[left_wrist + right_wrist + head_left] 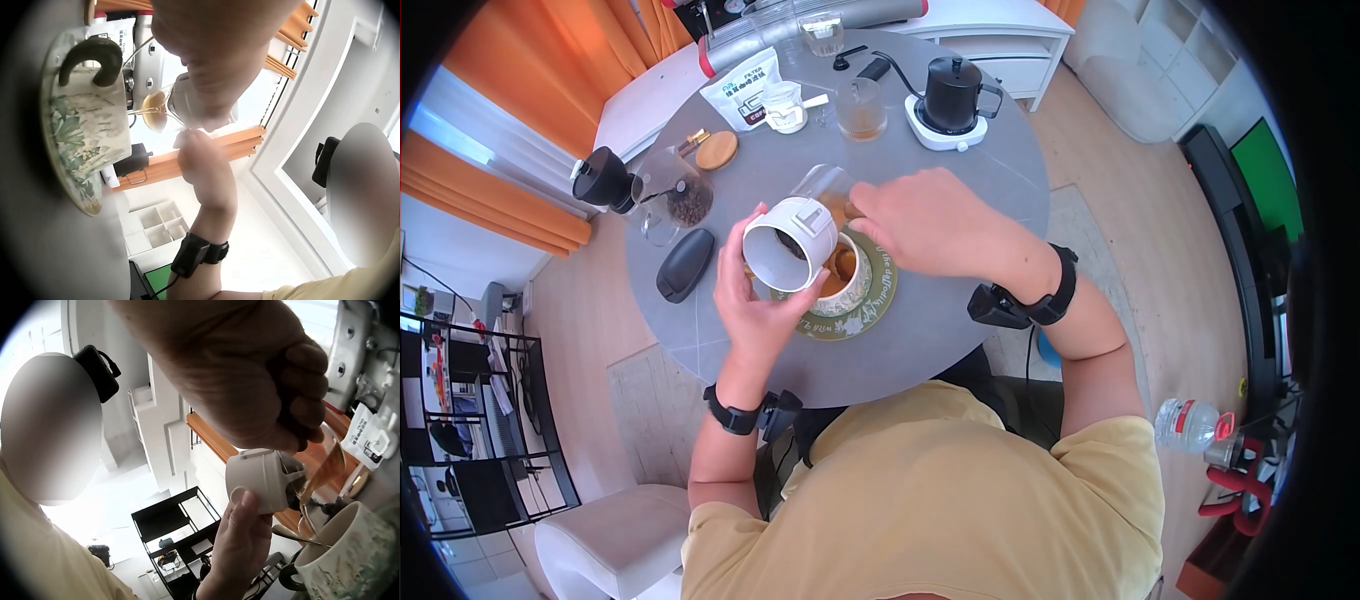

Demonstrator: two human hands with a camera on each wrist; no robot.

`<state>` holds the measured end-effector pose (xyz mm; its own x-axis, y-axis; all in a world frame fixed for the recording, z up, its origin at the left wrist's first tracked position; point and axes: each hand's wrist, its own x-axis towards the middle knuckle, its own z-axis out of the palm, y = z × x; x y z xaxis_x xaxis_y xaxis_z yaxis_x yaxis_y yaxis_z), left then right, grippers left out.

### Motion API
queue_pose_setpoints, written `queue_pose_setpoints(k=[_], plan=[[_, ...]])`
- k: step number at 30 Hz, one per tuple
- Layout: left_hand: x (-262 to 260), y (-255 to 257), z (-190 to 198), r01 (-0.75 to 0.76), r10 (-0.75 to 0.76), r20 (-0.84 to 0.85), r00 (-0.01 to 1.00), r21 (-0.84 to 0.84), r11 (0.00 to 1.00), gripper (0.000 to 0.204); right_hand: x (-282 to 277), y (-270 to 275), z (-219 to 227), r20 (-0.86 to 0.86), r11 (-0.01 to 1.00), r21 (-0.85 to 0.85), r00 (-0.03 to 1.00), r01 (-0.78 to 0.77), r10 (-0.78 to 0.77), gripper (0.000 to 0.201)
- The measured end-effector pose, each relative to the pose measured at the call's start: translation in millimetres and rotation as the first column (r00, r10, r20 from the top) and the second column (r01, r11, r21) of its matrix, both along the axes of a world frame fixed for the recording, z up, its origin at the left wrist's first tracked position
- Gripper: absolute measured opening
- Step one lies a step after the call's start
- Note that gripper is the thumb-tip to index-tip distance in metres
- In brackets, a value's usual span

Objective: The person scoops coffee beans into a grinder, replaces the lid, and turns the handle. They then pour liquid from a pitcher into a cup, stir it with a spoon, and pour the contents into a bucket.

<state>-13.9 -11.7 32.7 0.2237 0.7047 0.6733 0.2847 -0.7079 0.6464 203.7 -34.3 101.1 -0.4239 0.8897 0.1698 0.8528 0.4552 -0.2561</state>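
My left hand (750, 308) grips a white cylindrical container (785, 245), tilted with its open end toward me and dark contents inside. Beyond it, my right hand (920, 220) holds a tilted glass vessel (824, 190) of amber liquid. A thin stream runs toward the patterned cup (94, 125) in the left wrist view. That cup stands on a green-rimmed saucer (878, 305) and has brown liquid inside. In the right wrist view a spoon (290, 535) leans in the cup (356, 556), beside the white container (256, 481).
Behind the hands stand a black kettle (953, 95) on a white base, a glass of amber liquid (861, 110), a white pouch (743, 90) and a small white cup (785, 108). To the left are a jar of beans (688, 200), a round wooden lid (717, 151) and a black case (686, 265).
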Motion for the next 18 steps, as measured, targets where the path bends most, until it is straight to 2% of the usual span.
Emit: queue_pose_setpoints(k=[18], plan=[[0.6, -4.4, -0.5, 0.012, -0.012, 0.060, 0.998, -0.004, 1.000, 0.079, -1.7, -3.8, 5.6, 0.025, 1.000, 0.026, 1.000, -0.005, 0.004, 0.021]])
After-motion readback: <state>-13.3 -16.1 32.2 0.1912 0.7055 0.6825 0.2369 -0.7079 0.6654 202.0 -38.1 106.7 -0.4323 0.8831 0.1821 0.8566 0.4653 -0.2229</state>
